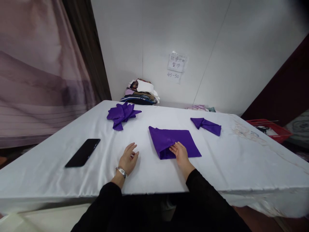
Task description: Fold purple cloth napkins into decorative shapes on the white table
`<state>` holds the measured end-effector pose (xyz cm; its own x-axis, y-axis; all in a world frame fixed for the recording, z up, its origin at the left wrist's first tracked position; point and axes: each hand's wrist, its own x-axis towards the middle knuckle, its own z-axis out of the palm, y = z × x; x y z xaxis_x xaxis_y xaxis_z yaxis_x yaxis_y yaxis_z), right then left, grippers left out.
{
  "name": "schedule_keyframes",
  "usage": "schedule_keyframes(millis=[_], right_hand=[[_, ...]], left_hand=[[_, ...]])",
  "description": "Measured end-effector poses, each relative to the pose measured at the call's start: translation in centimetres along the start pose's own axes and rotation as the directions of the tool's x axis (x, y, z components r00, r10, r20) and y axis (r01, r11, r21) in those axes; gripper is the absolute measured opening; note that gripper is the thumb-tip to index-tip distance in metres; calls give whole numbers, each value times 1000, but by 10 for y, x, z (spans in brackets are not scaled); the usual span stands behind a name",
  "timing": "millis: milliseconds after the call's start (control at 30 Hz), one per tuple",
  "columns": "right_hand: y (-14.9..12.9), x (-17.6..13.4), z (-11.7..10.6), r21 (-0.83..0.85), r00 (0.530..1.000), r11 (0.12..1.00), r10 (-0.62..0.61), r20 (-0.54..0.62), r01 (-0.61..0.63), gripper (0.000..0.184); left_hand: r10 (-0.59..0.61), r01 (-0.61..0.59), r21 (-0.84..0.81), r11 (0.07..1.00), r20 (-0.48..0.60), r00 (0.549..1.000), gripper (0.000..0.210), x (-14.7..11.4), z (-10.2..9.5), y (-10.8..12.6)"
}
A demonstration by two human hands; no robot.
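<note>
A purple satin napkin point(187, 138) lies in front of me on the white-covered table, its left part folded over into a loose, raised flap. My right hand point(180, 153) pinches the edge of that flap between thumb and fingers, and a dark hollow shows under the fold. To the left, my left hand point(129, 158) hovers just over or rests on the cloth, fingers apart and slightly curled, holding nothing. It wears a silver bracelet point(122, 171) and is clear of the napkin.
At the back left stands a purple napkin folded into a pleated shape point(120, 114). A knotted-looking purple napkin point(207, 125) lies back right. A black tablet or phone point(82, 153) is at left. Folded cloths point(142, 91) are stacked by the wall; a red basket point(277, 130) stands right.
</note>
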<state>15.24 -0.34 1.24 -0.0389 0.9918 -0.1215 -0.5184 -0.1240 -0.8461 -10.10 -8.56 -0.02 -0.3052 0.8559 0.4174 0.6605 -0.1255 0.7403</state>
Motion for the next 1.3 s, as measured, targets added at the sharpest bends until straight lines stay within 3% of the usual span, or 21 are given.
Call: schedule_keyframes(millis=[200,367,467,667,767,900,1133,1233,1300], right_hand=[[-11,-2,-13,-17,1000,1000,2,16,-1,24],[-29,1,-5,-44,996,996,-77,51,79,22],[-45,4,-7,-82,984,983,-161,69,167,20],[-65,-8,-49,-59,953,951,-303,11,303,15],[-63,-17,-80,-52,976,975,-217,-35,215,10],[-60,-18,-104,-50,999,998,35,-4,-36,11],[-70,3,-95,-96,946,942,317,-67,-323,20],[-81,10,-83,-145,952,941,296,-76,-304,16],[-89,11,-75,-199,990,970,136,-45,-142,18]], left_hand=[[50,-49,-16,999,131,990,35,-3,15,17],[183,-203,69,977,223,958,44,-3,51,56],[185,-237,160,958,282,941,52,-2,76,76],[162,-271,261,927,374,913,52,-5,109,88],[151,-291,293,911,421,894,50,-5,113,87],[144,-319,322,891,466,873,48,-3,112,88],[159,-339,338,878,462,872,49,-2,112,87],[170,-351,348,869,456,874,49,-2,112,87],[185,-369,351,861,459,869,48,-2,112,87]])
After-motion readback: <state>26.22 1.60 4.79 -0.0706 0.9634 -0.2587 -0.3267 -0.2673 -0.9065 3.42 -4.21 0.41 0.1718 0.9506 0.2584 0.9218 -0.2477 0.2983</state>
